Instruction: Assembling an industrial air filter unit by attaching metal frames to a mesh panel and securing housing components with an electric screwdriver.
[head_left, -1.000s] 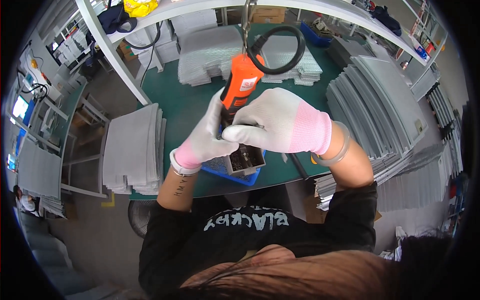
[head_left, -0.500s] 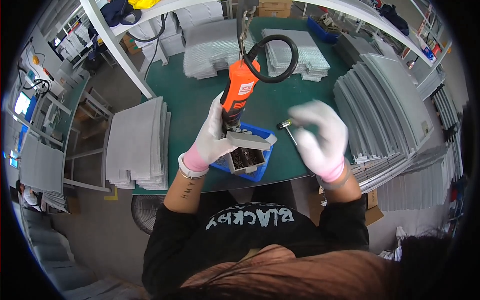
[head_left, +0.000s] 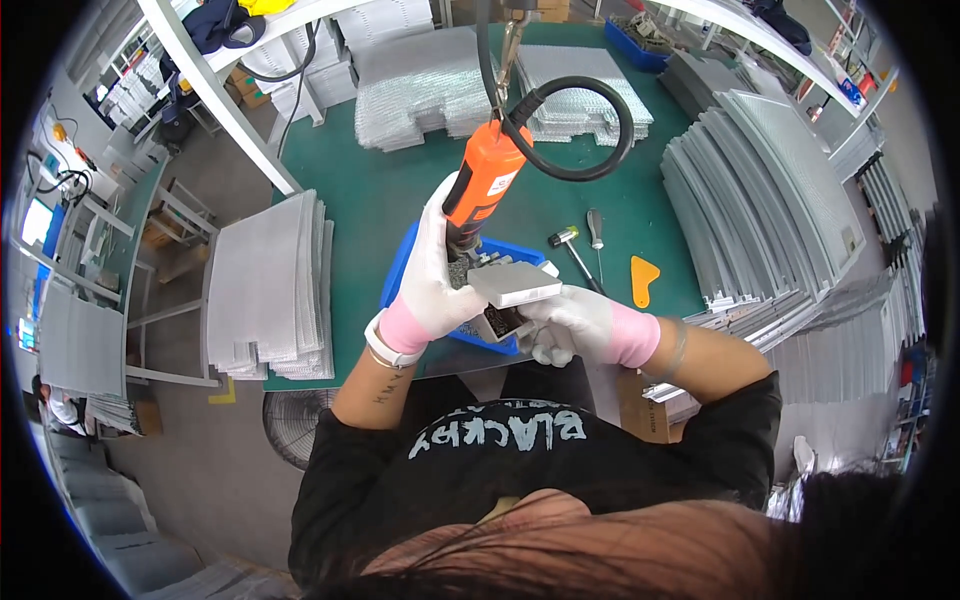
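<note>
My gloved left hand (head_left: 432, 270) is closed along the orange-and-black electric screwdriver (head_left: 487, 185), which hangs tilted from a chain. Its thumb presses the near side of a flat grey block-shaped part (head_left: 515, 284); part of its grip is hidden by the tool. My gloved right hand (head_left: 573, 325) has its fingers curled just below the grey part, by a small grey box of dark screws (head_left: 498, 322); anything between its fingertips is hidden. Underneath lies a blue bin (head_left: 402, 262) with small metal pieces in it.
Right of the bin lie a small hammer (head_left: 575, 255), a hand screwdriver (head_left: 596, 230) and a yellow scraper (head_left: 643, 280). Grey panels are stacked at the left (head_left: 265, 285) and right (head_left: 760, 200); bubble-wrapped stacks (head_left: 420, 90) stand at the back. A black cable loop (head_left: 625, 130) hangs overhead.
My right hand has moved left from beside the hammer to the screw box, uncovering the hand screwdriver and yellow scraper. The grey part has tilted slightly; my left hand stays at the electric screwdriver.
</note>
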